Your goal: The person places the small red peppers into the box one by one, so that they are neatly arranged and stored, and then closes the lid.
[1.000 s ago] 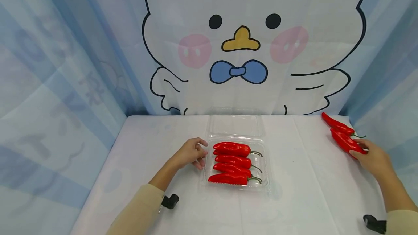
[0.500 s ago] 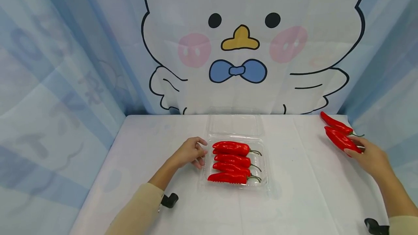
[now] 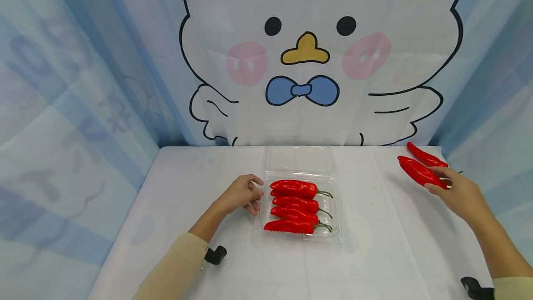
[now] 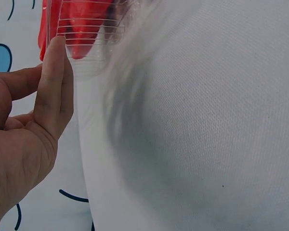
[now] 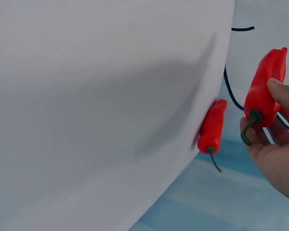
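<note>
My right hand (image 3: 462, 193) holds a long red chili pepper (image 3: 420, 172) near its stem end, between thumb and fingers. In the right wrist view this chili pepper (image 5: 264, 86) is raised off the table, its green stem hanging down. Another red chili pepper (image 3: 425, 155) lies on the table just behind it. At the middle stands a clear plastic clamshell box (image 3: 337, 212) with several red chili peppers (image 3: 296, 205) lying side by side, stems to the right. My left hand (image 3: 241, 194) is at the box's left side, its fingertips (image 4: 58, 48) touching the wall with fingers fairly straight.
The box's clear lid (image 3: 299, 159) is folded back towards the rear edge. A white cloth covers the table (image 3: 383, 253). Behind it hangs a curtain with a cartoon bird (image 3: 306, 54), and blue curtains (image 3: 83, 119) close off both sides.
My right hand has lifted the chili pepper off the table and carried it to the left, away from the one behind it. My left hand stays at the box.
</note>
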### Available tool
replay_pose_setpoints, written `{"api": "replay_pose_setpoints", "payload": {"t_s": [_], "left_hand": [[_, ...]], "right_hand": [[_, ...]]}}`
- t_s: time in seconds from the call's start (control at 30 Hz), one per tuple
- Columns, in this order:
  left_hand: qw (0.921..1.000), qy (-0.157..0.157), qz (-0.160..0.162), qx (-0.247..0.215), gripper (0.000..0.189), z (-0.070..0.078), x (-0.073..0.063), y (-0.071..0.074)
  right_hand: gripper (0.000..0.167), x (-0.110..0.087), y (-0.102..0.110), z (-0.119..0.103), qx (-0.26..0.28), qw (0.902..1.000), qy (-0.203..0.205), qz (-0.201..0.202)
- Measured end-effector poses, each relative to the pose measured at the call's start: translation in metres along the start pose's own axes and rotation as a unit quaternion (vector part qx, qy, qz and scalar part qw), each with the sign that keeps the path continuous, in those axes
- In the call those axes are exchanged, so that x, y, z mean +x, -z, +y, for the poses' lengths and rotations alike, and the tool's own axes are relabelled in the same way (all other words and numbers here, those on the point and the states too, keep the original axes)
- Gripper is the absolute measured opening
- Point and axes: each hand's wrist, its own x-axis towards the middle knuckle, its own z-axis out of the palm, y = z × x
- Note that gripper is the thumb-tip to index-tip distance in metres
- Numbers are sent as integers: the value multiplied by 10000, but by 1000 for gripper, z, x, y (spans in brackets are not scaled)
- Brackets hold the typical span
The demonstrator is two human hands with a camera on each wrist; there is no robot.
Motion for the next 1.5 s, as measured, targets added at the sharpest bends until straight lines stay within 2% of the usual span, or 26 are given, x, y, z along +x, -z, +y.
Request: {"api": "replay_pose_setpoints", "payload": {"t_s": [0.3,0.6,0.9,1.17,1.5], "left_hand": [[10000,-38,-1,-39,34,-1,1,2],[10000,-43,-22,-15,35,-2,2,1],[9999,-97,-53,-94,34,1,0,0],[10000,-18,6,-94,35,0,-1,-1],[9999,-23,15,-99,35,-1,0,-1]], "right_hand": [[73,-3,-3,-33,-46,9982,588,79],[69,-11,-15,-70,228,9917,1242,247],[66,-14,-21,-105,219,9887,1484,7],[62,-19,-35,-134,298,9872,1538,-298],[56,-23,-50,-162,248,9781,2004,-499]]}}
